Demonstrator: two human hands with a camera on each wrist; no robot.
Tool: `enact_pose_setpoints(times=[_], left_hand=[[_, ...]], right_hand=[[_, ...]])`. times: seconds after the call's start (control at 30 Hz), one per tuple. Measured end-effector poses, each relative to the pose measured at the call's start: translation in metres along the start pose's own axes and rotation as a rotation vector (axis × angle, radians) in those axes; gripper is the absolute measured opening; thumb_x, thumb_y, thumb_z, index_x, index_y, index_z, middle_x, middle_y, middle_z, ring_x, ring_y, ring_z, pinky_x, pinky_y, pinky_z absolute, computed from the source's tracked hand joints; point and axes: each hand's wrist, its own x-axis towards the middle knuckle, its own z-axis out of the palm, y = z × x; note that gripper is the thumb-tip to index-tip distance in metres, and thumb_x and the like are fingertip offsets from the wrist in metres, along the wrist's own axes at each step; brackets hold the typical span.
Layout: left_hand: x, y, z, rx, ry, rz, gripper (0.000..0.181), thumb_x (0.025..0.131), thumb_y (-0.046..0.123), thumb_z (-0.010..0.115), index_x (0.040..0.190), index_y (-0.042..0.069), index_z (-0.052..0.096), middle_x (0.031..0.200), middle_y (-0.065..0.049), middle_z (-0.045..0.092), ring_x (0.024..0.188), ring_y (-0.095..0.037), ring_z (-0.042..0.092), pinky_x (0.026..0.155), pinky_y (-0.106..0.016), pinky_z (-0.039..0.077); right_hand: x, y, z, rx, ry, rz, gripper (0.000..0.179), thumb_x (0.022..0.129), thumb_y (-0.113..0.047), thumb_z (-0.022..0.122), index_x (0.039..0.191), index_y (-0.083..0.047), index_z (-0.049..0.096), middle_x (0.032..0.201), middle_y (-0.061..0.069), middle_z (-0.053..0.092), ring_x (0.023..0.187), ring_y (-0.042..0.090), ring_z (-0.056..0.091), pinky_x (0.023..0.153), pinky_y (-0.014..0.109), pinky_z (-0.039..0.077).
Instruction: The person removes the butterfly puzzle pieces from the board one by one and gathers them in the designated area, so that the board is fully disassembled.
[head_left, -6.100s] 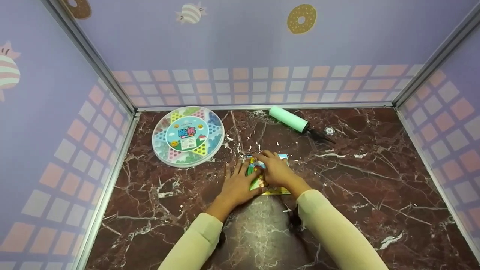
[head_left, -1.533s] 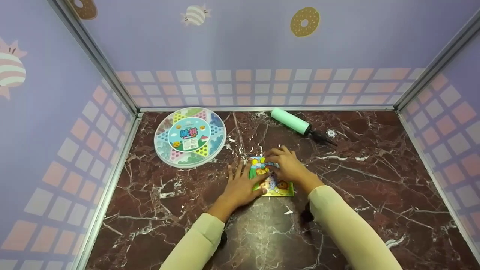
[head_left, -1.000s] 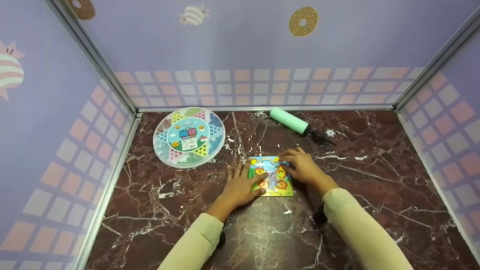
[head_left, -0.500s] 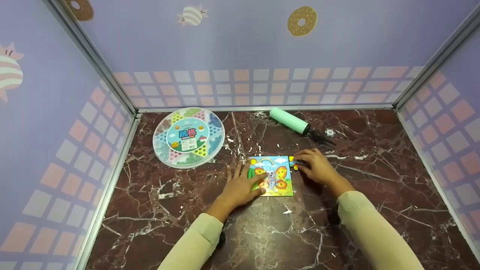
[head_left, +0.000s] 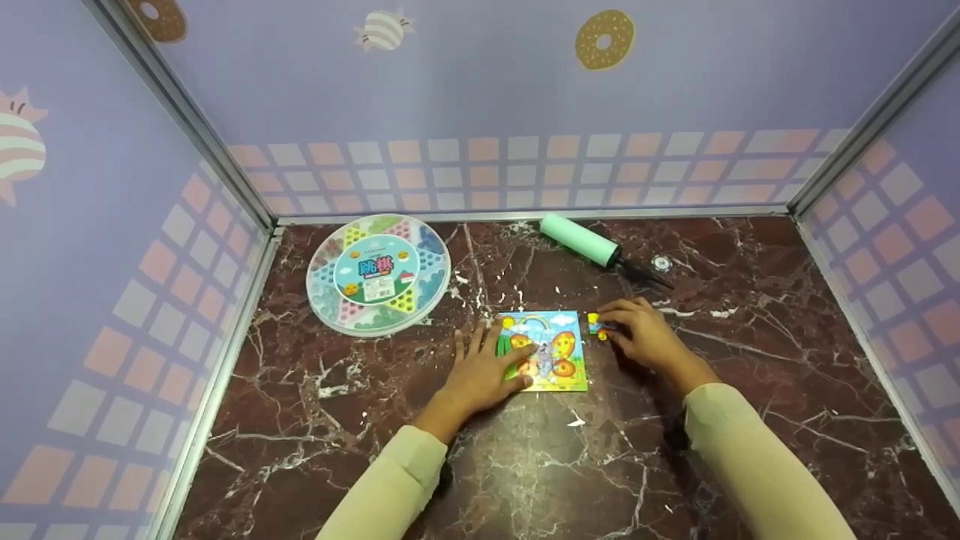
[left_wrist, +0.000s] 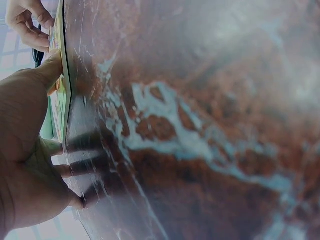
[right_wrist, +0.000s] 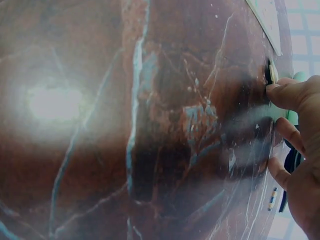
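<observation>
A square jigsaw puzzle (head_left: 559,349) with a butterfly and rainbow picture lies flat on the marble table. My left hand (head_left: 478,371) rests over its left edge, fingers spread, the thumb lying on the picture. In the left wrist view the same thumb presses the puzzle (left_wrist: 61,107) while the other fingertips reach the tabletop. Just right of the puzzle, apart from it, my right hand (head_left: 643,339) pinches a small yellow and blue puzzle piece (head_left: 594,325) at the table surface. The right wrist view shows the thumb against the piece's dark edge (right_wrist: 270,75); the forefinger is mostly hidden.
A round Chinese checkers box (head_left: 379,274) lies at the back left. Behind the puzzle is a mint-green hand pump (head_left: 577,240) with a black nozzle, and a small round white chip (head_left: 661,263) is to its right. Purple patterned walls (head_left: 480,90) enclose the table.
My right hand has moved rightward from the puzzle to the table beside it, bringing the small piece along. The left hand stays on the puzzle's left side.
</observation>
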Motion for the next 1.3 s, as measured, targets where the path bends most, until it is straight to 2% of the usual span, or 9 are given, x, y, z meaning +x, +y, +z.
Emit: enact_pose_setpoints(times=[0.3,0.47,0.83,1.0,1.17,1.3], left_hand=[[0.001,0.0,-0.001,0.005,-0.001,0.002,0.064,0.107,0.068,0.056,0.167,0.048,0.046,0.187,-0.02,0.007,0.172,-0.051,0.007,0.132,-0.082,0.002],[-0.001,0.0,-0.002,-0.011,-0.006,0.009,0.064,0.107,0.068,0.055,0.167,0.048,0.046,0.187,-0.02,0.009,0.172,-0.052,0.007,0.131,-0.083,0.002],[-0.001,0.0,-0.001,-0.008,0.006,0.012,0.063,0.107,0.067,0.056,0.167,0.047,0.047,0.186,-0.022,0.013,0.171,-0.053,0.009,0.131,-0.083,0.003],[-0.001,0.001,-0.001,-0.002,0.004,0.007,0.063,0.107,0.068,0.055,0.167,0.048,0.047,0.186,-0.021,0.012,0.172,-0.053,0.008,0.131,-0.083,0.002],[0.0,0.001,0.0,0.011,0.004,0.003,0.064,0.107,0.068,0.054,0.167,0.048,0.046,0.186,-0.02,0.01,0.172,-0.052,0.008,0.131,-0.083,0.002],[-0.001,0.001,0.0,0.011,0.002,0.006,0.064,0.107,0.068,0.054,0.167,0.047,0.046,0.186,-0.021,0.009,0.172,-0.053,0.007,0.131,-0.083,0.002]], right_hand=[[0.001,-0.001,-0.002,-0.004,-0.019,0.012,0.029,0.093,0.002,0.081,0.122,0.0,0.082,0.132,0.018,0.078,0.111,0.046,0.065,0.095,0.063,0.056],[0.0,0.0,-0.001,-0.025,-0.03,0.015,0.029,0.094,0.001,0.081,0.123,-0.001,0.082,0.133,0.016,0.078,0.109,0.044,0.066,0.091,0.061,0.056],[-0.001,0.0,-0.001,-0.028,-0.03,0.015,0.026,0.095,-0.002,0.082,0.12,-0.001,0.083,0.133,0.017,0.078,0.11,0.045,0.066,0.092,0.064,0.056],[0.0,0.0,-0.002,0.005,-0.022,0.054,0.027,0.094,0.0,0.081,0.12,0.0,0.082,0.132,0.018,0.076,0.114,0.046,0.066,0.098,0.065,0.055],[0.006,-0.007,-0.002,0.044,-0.021,0.107,0.032,0.095,-0.003,0.08,0.127,0.001,0.079,0.135,0.021,0.073,0.121,0.049,0.064,0.108,0.068,0.052],[0.016,-0.016,0.002,0.027,-0.041,0.11,0.034,0.097,-0.012,0.082,0.129,-0.002,0.078,0.134,0.019,0.072,0.122,0.047,0.063,0.104,0.073,0.052]])
